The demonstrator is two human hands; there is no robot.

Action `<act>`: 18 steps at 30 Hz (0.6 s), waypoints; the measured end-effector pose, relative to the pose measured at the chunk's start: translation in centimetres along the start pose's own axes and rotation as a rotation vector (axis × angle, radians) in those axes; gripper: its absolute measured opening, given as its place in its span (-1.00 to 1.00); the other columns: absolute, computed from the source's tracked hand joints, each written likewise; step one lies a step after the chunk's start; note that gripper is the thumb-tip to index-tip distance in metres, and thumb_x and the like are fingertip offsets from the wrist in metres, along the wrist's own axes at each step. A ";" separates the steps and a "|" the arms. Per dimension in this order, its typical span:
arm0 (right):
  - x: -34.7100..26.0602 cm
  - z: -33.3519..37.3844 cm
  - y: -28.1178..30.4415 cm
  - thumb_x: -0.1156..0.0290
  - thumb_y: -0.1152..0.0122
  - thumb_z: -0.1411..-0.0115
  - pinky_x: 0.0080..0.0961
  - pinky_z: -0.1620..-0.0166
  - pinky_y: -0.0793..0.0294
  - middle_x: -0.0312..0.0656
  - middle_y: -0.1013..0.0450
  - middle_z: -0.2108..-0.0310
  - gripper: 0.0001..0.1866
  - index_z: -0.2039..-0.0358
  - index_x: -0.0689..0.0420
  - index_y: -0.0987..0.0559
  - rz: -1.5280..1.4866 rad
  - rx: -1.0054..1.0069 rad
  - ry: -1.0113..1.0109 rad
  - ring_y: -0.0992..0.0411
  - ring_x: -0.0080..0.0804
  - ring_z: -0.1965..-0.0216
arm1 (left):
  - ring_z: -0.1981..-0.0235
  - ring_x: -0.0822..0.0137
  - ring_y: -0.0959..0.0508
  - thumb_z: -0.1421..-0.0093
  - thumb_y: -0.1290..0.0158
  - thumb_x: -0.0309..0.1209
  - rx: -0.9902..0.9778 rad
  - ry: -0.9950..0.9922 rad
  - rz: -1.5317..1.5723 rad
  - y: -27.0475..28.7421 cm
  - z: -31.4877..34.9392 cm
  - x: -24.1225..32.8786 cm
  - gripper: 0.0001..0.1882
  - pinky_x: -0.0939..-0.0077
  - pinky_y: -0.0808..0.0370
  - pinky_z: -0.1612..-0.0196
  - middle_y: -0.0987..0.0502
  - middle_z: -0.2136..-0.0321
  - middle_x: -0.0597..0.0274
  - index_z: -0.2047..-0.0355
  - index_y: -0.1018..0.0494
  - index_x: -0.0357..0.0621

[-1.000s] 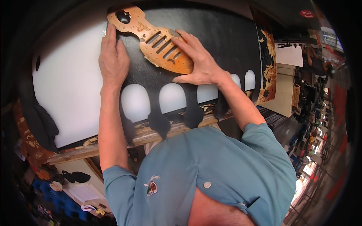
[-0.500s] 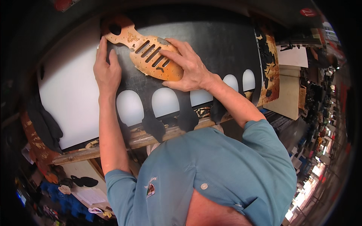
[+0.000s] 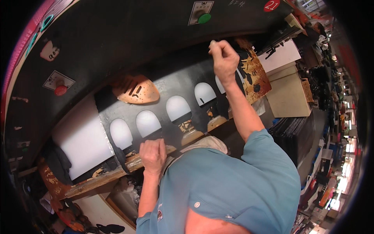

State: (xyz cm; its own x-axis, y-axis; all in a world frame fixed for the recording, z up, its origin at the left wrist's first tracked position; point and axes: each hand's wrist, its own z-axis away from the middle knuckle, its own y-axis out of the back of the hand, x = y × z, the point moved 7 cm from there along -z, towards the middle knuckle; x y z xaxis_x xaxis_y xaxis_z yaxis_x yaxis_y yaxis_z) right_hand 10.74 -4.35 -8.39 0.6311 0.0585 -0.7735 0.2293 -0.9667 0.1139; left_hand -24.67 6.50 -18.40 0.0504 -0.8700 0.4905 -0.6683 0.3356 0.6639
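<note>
A tan, slotted sole-shaped cutting die [image 3: 137,90] lies on the black sheet [image 3: 124,109], its far end hidden beneath the big dark machine head [image 3: 128,43]. My left hand [image 3: 152,155] is closed in a fist at the sheet's near edge, apart from the die; the inside of the fist is hidden. Farther out to the right, my right hand [image 3: 225,61] is raised, fingers curled in, by the lower edge of the machine head. What it grips, if anything, does not show. Rounded cut-outs [image 3: 148,124] along the sheet's near side reveal a white surface underneath.
A red button [image 3: 60,90] and a green button [image 3: 204,18] sit on the machine head. A wooden rail [image 3: 93,187] edges the table in front of me. A worn brown board [image 3: 255,76] and a cream-coloured box [image 3: 290,93] stand at the right.
Both hands have left the cutting die; the left came nearer to me and closed, the right went up and right and closed. The machine head now covers part of the die. The view has shifted.
</note>
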 end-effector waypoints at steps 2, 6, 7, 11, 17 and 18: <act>-1.1 -2.4 0.2 0.43 -0.34 -0.40 -0.56 0.31 -0.43 -0.29 -0.50 0.48 -0.81 0.35 0.26 -0.63 -0.026 0.026 0.094 -0.41 -0.60 0.44 | 0.51 0.08 -0.50 -0.21 -0.29 -0.61 0.062 0.017 -0.019 0.2 0.3 -1.0 -0.85 0.15 -0.34 0.40 -0.51 0.54 0.13 0.39 -0.52 -0.15; -3.8 -3.6 -1.5 0.40 -0.37 -0.35 -0.47 0.36 -0.42 -0.15 -0.53 0.44 -0.81 0.34 0.27 -0.64 0.157 -0.085 0.313 -0.45 -0.46 0.48 | 0.50 0.02 -0.50 -0.25 -0.30 -0.52 0.110 0.034 -0.110 1.0 -0.2 -1.5 -0.81 0.14 -0.35 0.38 -0.50 0.55 0.10 0.45 -0.50 -0.14; -4.1 -3.3 -2.6 0.40 -0.37 -0.34 -0.46 0.37 -0.43 -0.14 -0.55 0.44 -0.81 0.34 0.27 -0.65 0.155 -0.133 0.339 -0.45 -0.46 0.49 | 0.50 0.02 -0.50 -0.26 -0.30 -0.50 0.119 0.076 -0.165 1.2 -0.8 -2.4 -0.80 0.14 -0.35 0.38 -0.50 0.55 0.10 0.46 -0.50 -0.14; -1.9 4.5 -0.3 0.36 -0.39 -0.34 -0.43 0.39 -0.42 -0.15 -0.51 0.57 -0.77 0.40 0.25 -0.65 0.151 -0.262 0.073 -0.43 -0.52 0.51 | 0.53 -0.01 -0.49 -0.28 -0.28 -0.49 0.194 0.042 -0.186 1.8 -1.5 -2.4 -0.75 0.13 -0.34 0.37 -0.49 0.59 0.09 0.52 -0.47 -0.15; 0.0 15.4 -2.5 0.36 -0.42 -0.23 -0.12 0.27 -0.52 -0.06 -0.54 0.50 -0.75 0.50 0.20 -0.59 0.417 -0.577 0.322 -0.55 0.05 0.38 | 0.56 -0.04 -0.50 -0.34 -0.27 -0.41 0.125 0.164 -0.173 1.7 -1.6 -3.9 -0.72 0.13 -0.39 0.37 -0.53 0.61 0.06 0.52 -0.53 -0.19; 0.5 15.5 -2.6 0.35 -0.42 -0.24 -0.12 0.26 -0.53 -0.07 -0.54 0.51 -0.74 0.51 0.19 -0.58 0.386 -0.578 0.261 -0.55 0.03 0.39 | 0.57 -0.04 -0.50 -0.34 -0.28 -0.40 0.126 0.175 -0.171 1.8 -1.6 -3.9 -0.72 0.14 -0.39 0.37 -0.53 0.61 0.06 0.52 -0.53 -0.18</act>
State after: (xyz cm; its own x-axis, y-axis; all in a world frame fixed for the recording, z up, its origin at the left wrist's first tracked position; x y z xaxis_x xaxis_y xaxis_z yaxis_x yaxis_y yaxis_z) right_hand -1.01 -5.62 -18.70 0.8847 -0.1324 -0.4470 0.2635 -0.6490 0.7137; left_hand -24.85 11.11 -18.25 0.2905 -0.8307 0.4750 -0.7256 0.1324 0.6753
